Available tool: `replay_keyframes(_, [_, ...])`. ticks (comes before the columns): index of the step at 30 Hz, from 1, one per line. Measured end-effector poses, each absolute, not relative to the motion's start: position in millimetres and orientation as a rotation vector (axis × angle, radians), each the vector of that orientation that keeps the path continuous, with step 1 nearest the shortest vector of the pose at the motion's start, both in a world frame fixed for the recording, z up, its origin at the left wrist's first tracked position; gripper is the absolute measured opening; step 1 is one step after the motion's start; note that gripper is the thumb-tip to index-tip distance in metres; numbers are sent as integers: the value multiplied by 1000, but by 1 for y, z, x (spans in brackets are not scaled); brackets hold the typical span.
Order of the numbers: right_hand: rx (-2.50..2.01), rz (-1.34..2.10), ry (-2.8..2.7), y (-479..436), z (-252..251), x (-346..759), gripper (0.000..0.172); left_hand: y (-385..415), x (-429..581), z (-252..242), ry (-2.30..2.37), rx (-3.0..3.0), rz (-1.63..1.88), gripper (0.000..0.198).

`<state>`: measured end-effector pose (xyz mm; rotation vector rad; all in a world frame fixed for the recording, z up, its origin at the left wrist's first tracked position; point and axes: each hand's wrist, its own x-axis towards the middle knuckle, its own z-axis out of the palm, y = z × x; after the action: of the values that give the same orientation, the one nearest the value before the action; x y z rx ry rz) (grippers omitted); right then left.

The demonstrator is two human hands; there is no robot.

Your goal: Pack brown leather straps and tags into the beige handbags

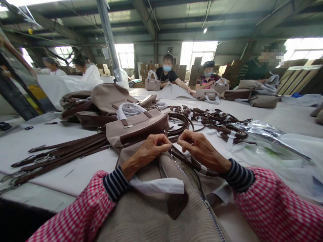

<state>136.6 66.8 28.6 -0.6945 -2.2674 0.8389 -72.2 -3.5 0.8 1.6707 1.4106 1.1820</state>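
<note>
A beige ribbed handbag (141, 205) lies tilted right before me, its zipper running down the right part and a handle wrapped in white film (161, 186) across it. Above its far end, my left hand (153, 148) is closed in a pinch, thumb against fingertips. Facing it across a small gap, my right hand (202, 148) is also closed with curled fingers. Whatever the fingertips hold is too small to make out. Below and between them, a dark brown strap (188, 160) with a metal clasp lies at the bag's end. Another beige-and-brown handbag (137, 129) stands just beyond.
Brown straps (68, 153) with metal hooks lie at left, and coiled straps (214, 117) at centre right. More bags (108, 97) are heaped behind on the left. Clear plastic film (272, 151) covers the right side. Several people work around the table, with bags (263, 101) near them.
</note>
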Motion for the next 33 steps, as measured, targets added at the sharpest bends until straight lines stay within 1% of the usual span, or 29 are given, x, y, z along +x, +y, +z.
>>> replay_keyframes(3, [-694, 1309, -2000, 65, 22, 116, 19, -3, -74, -1, 1387, 1648, 1209, 19])
replay_keyframes(5, [-681, 1569, -1803, 67, 18, 110, 23, -4, -75, -1, 1356, 1616, 1235, 18])
replay_keyframes(9, [-637, 1801, -1534, 72, 11, 111, 33, -6, -76, 0, 1290, 1556, 1257, 16])
replay_keyframes(12, [-636, 1842, -1568, 73, 7, 115, 34, -7, -77, 0, 1304, 1523, 1286, 17])
replay_keyframes(17, [-638, 1793, -1678, 72, 2, 116, 34, -8, -79, -2, 1311, 1584, 1300, 17])
replay_keyframes(26, [-690, 1793, -1686, 69, 0, 113, 34, -9, -77, -5, 1412, 1757, 1331, 14])
replay_keyframes(33, [-683, 1821, -1666, 68, -2, 111, 32, -8, -77, -4, 1456, 1781, 1333, 14])
